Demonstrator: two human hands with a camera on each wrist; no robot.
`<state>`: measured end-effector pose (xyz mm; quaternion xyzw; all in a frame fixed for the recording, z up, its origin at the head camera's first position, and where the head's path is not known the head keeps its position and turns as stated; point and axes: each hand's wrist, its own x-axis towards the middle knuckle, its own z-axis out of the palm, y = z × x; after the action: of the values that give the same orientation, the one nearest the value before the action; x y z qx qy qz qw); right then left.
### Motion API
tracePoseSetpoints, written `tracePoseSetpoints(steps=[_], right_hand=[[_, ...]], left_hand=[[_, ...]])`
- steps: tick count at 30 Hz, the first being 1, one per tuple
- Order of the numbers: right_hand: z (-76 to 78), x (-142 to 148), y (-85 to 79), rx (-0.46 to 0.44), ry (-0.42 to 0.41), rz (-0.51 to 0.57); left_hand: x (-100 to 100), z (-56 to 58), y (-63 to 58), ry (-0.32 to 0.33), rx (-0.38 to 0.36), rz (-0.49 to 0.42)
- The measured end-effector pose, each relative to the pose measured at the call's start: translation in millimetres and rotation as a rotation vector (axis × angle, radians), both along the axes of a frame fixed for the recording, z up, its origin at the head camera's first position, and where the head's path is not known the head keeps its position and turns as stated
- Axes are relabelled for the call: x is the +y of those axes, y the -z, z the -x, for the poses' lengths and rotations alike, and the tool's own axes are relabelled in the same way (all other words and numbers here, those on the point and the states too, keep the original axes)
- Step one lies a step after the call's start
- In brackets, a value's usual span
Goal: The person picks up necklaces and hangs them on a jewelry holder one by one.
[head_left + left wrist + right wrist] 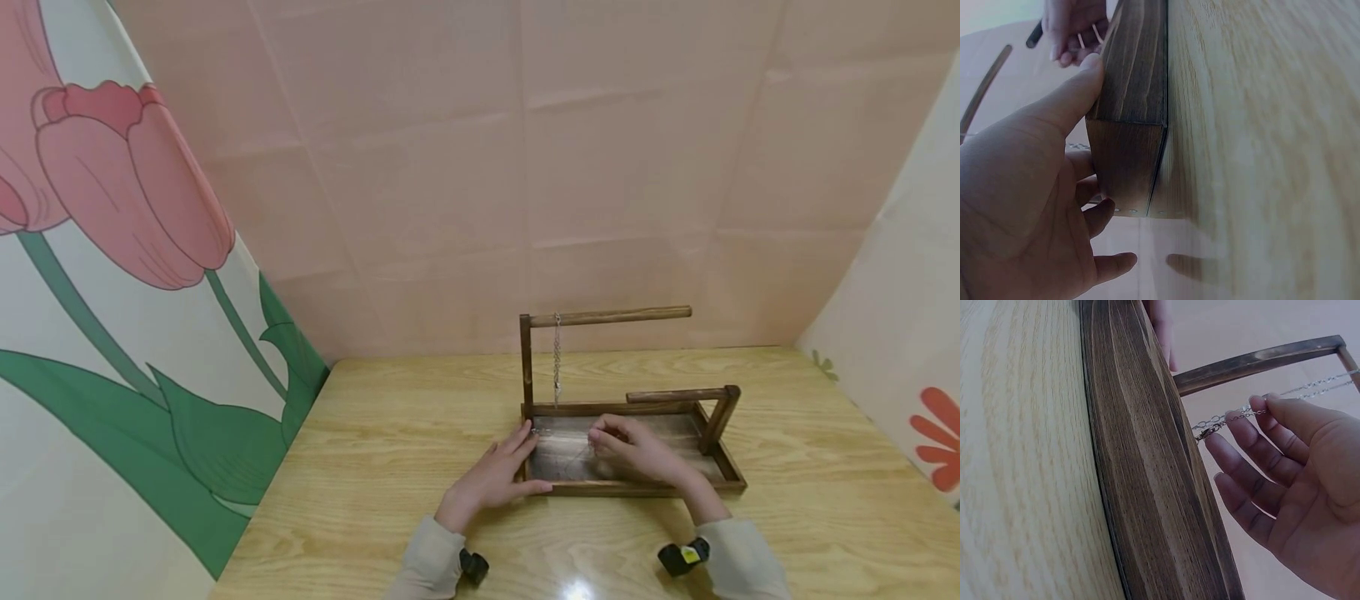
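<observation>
A dark wooden jewelry stand [630, 491] with a shallow tray base and two bars stands on the table. My left hand [495, 477] rests at its left front corner. The thumb lies on the front wall; the fingers touch the left end, some hidden in the left wrist view. Over the tray, my right hand [637, 450] pinches a thin silver chain [1241, 414] between thumb and index finger. A small clasp [1211, 430] shows on the chain near the fingertips. Another silver chain [557, 358] hangs from the taller bar [615, 317], near its post.
On the right, a shorter bar [675, 396] reaches inward from its post [720, 421], behind the right hand. A light wood-grain table [405, 417] lies beneath everything. Behind it hangs a pink cloth [450, 208], with a tulip-printed cloth [135, 192] on the left.
</observation>
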<state>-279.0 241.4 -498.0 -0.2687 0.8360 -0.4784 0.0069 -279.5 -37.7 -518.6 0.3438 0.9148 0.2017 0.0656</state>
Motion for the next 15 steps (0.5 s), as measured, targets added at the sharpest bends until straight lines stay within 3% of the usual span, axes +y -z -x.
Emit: tracePoseSetpoints(steps=[15], right_hand=[[-0.3,-0.2,-7.6,-0.030,-0.076,0.079]], left_hand=[[0.6,-0.5,-1.7,-0.003,-0.005,0.009]])
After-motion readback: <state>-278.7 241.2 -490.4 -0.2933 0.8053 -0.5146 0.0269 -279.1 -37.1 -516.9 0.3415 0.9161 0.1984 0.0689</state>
